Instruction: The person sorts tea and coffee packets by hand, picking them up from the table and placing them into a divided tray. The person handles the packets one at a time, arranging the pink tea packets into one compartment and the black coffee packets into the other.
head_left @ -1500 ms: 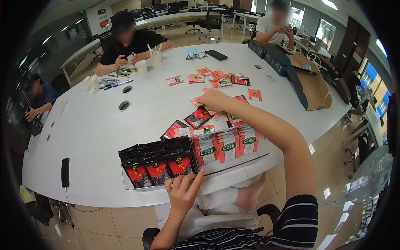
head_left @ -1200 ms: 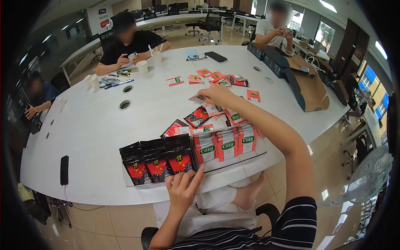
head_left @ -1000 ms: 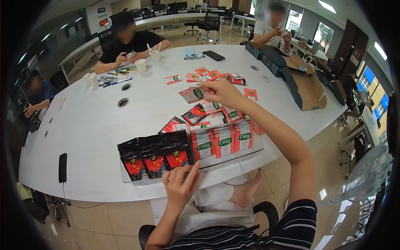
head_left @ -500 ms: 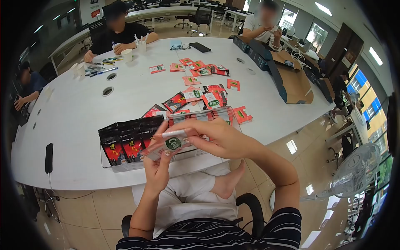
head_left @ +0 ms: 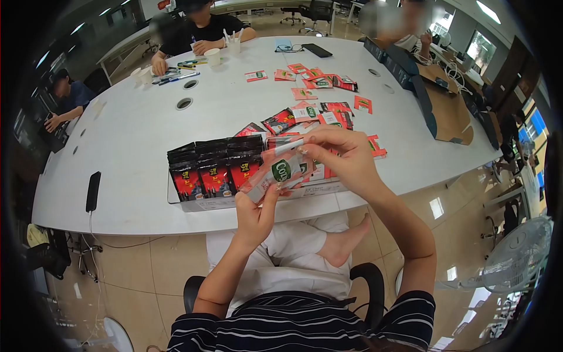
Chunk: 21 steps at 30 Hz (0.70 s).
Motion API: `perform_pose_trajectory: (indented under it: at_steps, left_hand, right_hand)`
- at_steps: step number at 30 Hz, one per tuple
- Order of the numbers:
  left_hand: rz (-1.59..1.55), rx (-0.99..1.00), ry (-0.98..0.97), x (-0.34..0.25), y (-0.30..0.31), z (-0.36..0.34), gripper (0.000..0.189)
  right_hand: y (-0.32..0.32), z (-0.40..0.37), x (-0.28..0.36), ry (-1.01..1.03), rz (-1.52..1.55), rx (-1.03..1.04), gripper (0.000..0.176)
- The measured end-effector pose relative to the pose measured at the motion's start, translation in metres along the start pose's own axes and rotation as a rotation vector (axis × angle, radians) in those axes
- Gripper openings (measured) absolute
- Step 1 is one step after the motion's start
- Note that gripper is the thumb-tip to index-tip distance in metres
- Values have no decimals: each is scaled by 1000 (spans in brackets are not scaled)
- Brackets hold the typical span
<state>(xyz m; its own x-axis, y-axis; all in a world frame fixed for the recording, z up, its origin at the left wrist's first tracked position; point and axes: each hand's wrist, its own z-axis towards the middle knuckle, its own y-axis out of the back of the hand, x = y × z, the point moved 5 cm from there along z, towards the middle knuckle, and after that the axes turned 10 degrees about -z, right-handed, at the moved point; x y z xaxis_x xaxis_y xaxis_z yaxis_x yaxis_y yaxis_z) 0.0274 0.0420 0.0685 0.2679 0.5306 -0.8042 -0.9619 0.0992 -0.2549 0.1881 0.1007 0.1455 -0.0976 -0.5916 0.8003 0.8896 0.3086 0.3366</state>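
Observation:
A pink-and-white packet (head_left: 281,171) with a green Cozy label is held up between both hands. My left hand (head_left: 256,214) pinches its lower edge with thumb and fingers. The upper right end of the packet is gripped by my right hand (head_left: 340,152). Behind and below them stands a shallow tray (head_left: 202,205) at the table's near edge. Its left part holds black-and-red packets (head_left: 214,180) in upright rows; the pink packets in its right part are partly hidden by my hands. Loose red and pink packets (head_left: 305,111) lie scattered beyond the tray.
A black power bank (head_left: 92,191) with a white cable lies at the left. Pens (head_left: 179,76) and paper cups (head_left: 212,57) are farther back, near a seated person (head_left: 205,32). Open cardboard boxes (head_left: 443,111) lie at the right, near another person. A phone (head_left: 317,50) rests at the far edge.
The view has shifted, so the table appears farther right and higher. My right hand now holds the packet's upper end, and the packet shows more fully between my hands.

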Motion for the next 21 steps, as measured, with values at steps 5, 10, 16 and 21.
perform_pose_trajectory:
  at_steps: [5, 10, 16, 21]
  left_hand:
    - [42, -46, -48, 5, 7, -5, 28]
    - [97, -165, -223, 7, 21, -12, 30]
    - [325, -113, -430, 20, 41, -25, 30]
    - [142, -197, -202, 35, 53, -32, 30]
  right_hand:
    - [3, -5, -6, -107, 30, -113, 18]
    - [15, -6, -17, -91, 77, -177, 23]
    - [29, -5, -20, -211, 89, -277, 43]
    - [34, -9, -37, -263, -168, -177, 54]
